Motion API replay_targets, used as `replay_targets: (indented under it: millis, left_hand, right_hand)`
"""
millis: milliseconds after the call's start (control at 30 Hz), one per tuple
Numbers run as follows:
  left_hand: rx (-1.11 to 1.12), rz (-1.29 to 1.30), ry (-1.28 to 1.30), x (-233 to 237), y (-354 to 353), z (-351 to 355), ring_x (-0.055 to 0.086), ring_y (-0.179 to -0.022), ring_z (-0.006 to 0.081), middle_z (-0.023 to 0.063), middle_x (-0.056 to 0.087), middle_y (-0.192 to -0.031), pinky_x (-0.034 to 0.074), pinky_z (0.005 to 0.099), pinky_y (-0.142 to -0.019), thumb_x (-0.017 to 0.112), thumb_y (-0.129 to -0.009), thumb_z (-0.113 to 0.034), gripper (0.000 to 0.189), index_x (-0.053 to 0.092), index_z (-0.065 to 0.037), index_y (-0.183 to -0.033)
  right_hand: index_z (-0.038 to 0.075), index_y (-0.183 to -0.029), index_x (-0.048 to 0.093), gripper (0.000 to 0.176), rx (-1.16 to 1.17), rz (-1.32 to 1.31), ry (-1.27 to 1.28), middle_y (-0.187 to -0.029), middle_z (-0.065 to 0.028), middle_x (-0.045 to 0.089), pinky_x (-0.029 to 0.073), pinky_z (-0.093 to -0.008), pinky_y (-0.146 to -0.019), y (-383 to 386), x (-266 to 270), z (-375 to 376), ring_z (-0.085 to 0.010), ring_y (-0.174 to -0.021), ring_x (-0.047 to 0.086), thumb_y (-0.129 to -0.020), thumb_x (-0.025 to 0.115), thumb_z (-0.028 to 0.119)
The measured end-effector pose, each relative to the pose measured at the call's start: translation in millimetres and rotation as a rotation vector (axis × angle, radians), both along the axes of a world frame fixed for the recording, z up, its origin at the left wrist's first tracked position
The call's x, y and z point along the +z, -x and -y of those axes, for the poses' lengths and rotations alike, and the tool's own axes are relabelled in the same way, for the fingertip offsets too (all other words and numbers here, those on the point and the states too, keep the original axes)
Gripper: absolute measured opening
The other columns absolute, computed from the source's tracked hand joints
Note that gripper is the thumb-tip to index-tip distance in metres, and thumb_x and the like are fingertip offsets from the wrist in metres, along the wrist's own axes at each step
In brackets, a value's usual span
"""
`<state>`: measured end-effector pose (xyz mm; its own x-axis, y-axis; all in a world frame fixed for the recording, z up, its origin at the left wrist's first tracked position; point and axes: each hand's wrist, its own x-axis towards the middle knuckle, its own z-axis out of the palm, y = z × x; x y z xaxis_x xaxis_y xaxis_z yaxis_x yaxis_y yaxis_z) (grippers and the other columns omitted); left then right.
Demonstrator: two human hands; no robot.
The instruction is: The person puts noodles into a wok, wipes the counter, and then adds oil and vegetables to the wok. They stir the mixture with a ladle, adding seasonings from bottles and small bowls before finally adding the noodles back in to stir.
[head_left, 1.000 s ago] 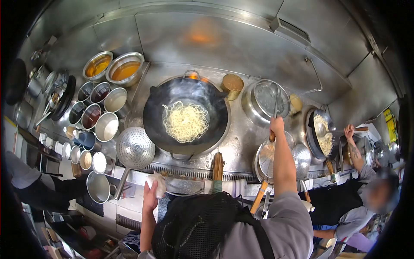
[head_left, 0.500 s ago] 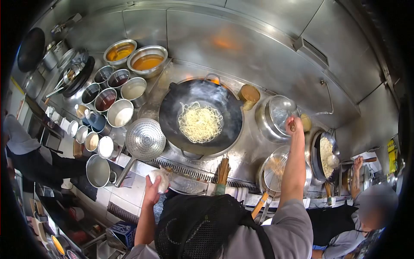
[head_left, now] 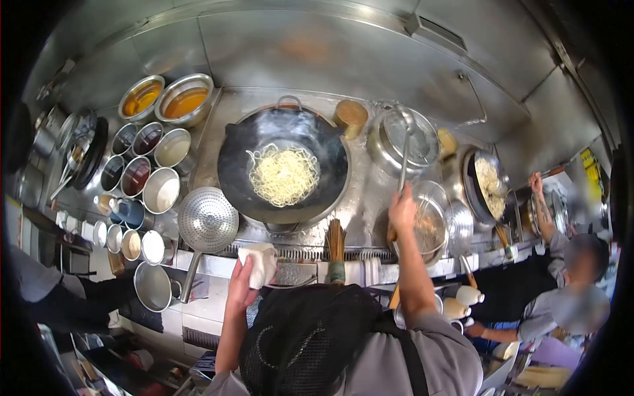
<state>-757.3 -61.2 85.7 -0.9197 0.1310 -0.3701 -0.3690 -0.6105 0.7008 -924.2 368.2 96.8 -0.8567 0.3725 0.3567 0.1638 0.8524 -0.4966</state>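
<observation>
Bright light, soft glare on the steel wall [head_left: 317, 66], strong fisheye curvature and black corners.

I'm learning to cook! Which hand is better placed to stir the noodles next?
Probably the right hand: it grips a ladle by its handle, while the left hand holds a white cloth.

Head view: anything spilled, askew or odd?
No clear spill or damage; the noodles sit inside the wok. Slightly odd: the perforated skimmer lies with its handle seemingly jutting past the front edge of the stove, where it could perhaps be knocked.
</observation>
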Motion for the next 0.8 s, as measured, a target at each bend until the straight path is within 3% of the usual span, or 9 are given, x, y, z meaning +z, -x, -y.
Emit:
replay_targets:
  millis: [133,267,400,433,500,533,567,633,800]
  left_hand:
    - [-0.164,0.043,-0.125,4.8,20.3,-0.1,0.064,-0.108,0.0364,0.018,0.058,-0.129,0.059,0.0466,-0.078,0.042,-0.102,-0.049,0.064,0.039,0.0,-0.143]
    - [-0.33,0.021,-0.171,13.7,30.3,3.1,0.06,-0.117,0.0375,0.019,0.053,-0.136,0.058,0.0499,-0.084,0.043,-0.1,-0.055,0.07,0.037,-0.002,-0.145]
    - [-0.46,0.033,-0.25,14.8,30.9,7.2,0.058,-0.12,0.0363,0.0173,0.052,-0.138,0.057,0.0511,-0.086,0.042,-0.1,-0.057,0.071,0.035,-0.004,-0.147]
    - [-0.485,0.048,-0.254,11.5,30.9,8.4,0.058,-0.121,0.0356,0.0158,0.052,-0.138,0.056,0.0519,-0.087,0.041,-0.1,-0.057,0.071,0.035,-0.005,-0.148]
    - [-0.541,0.07,-0.264,7.6,29.2,11.8,0.057,-0.123,0.0349,0.0144,0.053,-0.139,0.055,0.0528,-0.089,0.04,-0.1,-0.058,0.071,0.035,-0.006,-0.148]
    - [-0.572,0.077,-0.29,6.8,29.3,11.7,0.056,-0.123,0.0344,0.0132,0.052,-0.14,0.054,0.054,-0.091,0.039,-0.1,-0.058,0.071,0.035,-0.007,-0.148]
    - [-0.6,0.084,-0.315,6.1,29.9,11.9,0.056,-0.124,0.0338,0.012,0.052,-0.14,0.052,0.0553,-0.093,0.038,-0.1,-0.059,0.07,0.036,-0.008,-0.149]
    - [-0.619,0.113,-0.336,-4.6,28.6,12.6,0.056,-0.124,0.0331,0.0116,0.052,-0.141,0.051,0.0561,-0.095,0.037,-0.1,-0.058,0.069,0.036,-0.009,-0.148]
    - [-0.679,0.086,-0.333,-17.3,25.0,8.8,0.054,-0.126,0.0303,0.0106,0.051,-0.142,0.047,0.0576,-0.099,0.035,-0.102,-0.057,0.065,0.037,-0.011,-0.148]
  right_hand:
    - [0.0,-0.138,0.046,0.049,0.014,0.022,0.121,-0.086,-0.0328,0.066,0.051,-0.0542,-0.074,-95.4,-25.5,53.7,-0.0496,-0.083,0.065,-0.095,0.057,0.022]
    - [-0.004,-0.135,0.047,0.051,-0.061,0.293,0.214,-0.093,-0.0338,0.066,0.051,-0.0547,-0.077,-152.1,-53.2,75.0,-0.0512,-0.087,0.064,-0.093,0.059,0.022]
    - [-0.008,-0.13,0.049,0.052,0.007,0.104,0.11,-0.092,-0.034,0.066,0.053,-0.0509,-0.074,-186.9,-73.0,88.3,-0.0472,-0.083,0.067,-0.09,0.063,0.022]
    - [-0.008,-0.122,0.054,0.046,-0.134,0.394,0.52,-0.084,-0.0278,0.068,0.054,-0.044,-0.065,-196.0,-71.6,86.5,-0.0361,-0.07,0.069,-0.088,0.066,0.02]
    - [-0.005,-0.11,0.057,0.032,-0.108,0.509,0.911,-0.075,-0.0181,0.065,0.053,-0.0362,-0.057,-210.0,-75.3,88.4,-0.0249,-0.062,0.066,-0.087,0.067,0.015]
    - [-0.002,-0.102,0.056,0.025,-0.068,0.463,1.183,-0.071,-0.0122,0.062,0.052,-0.0342,-0.053,-222.1,-116.4,79.7,-0.0224,-0.057,0.063,-0.089,0.068,0.016]
    - [-0.002,-0.102,0.056,0.025,-0.09,0.445,1.183,-0.071,-0.0122,0.062,0.052,-0.0342,-0.053,-235.5,-117.2,86.1,-0.0224,-0.057,0.063,-0.089,0.068,0.016]
    - [-0.001,-0.099,0.054,0.026,-0.101,0.453,1.581,-0.07,-0.0126,0.061,0.052,-0.0348,-0.048,-254.4,-120.1,99.6,-0.0221,-0.055,0.062,-0.092,0.068,0.02]
    - [-0.002,-0.095,0.051,0.026,-0.283,0.498,1.01,-0.061,-0.0095,0.055,0.046,-0.0362,-0.037,-272.2,-76.1,137.3,-0.0196,-0.044,0.056,-0.092,0.064,0.02]
